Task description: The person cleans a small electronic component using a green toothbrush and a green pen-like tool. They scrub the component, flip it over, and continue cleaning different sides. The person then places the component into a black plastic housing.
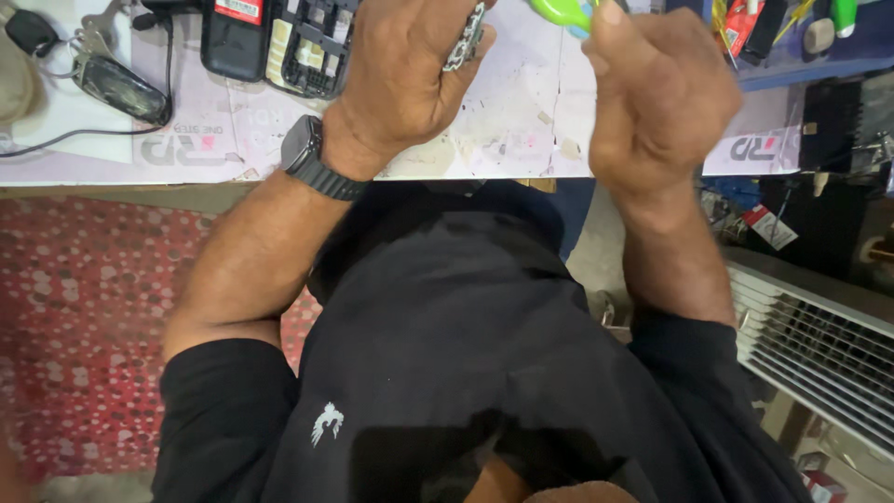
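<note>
1. Head view, the hands: the left hand point(410, 70) is raised over the work table point(521, 121); its fingers are curled around a small dark part with a patterned edge point(466, 39), which shows between the fingers and the thumb at the far side of the hand; I cannot tell what kind of part it is.
2. The right hand point(656, 93) is at the right of it, near but not touching; its fingers are closed together and they pinch a bright green tool handle point(559, 11) at the far edge of the picture; only a short piece of the handle shows.
3. On the left wrist sits a black watch point(312, 156) with a dark band; both sleeves are black and pushed up.
4. On the table, far and left of the left hand, lies an opened black phone point(284, 39) with its inside showing; further left lie a bunch of keys point(98, 42) and a black cable point(84, 135).
5. At the far right stands a blue tray point(819, 58) with small tools in it.
6. Near left, below the table edge, is a red dotted cloth point(84, 326); near right is a white slatted grille point(819, 340).
</note>
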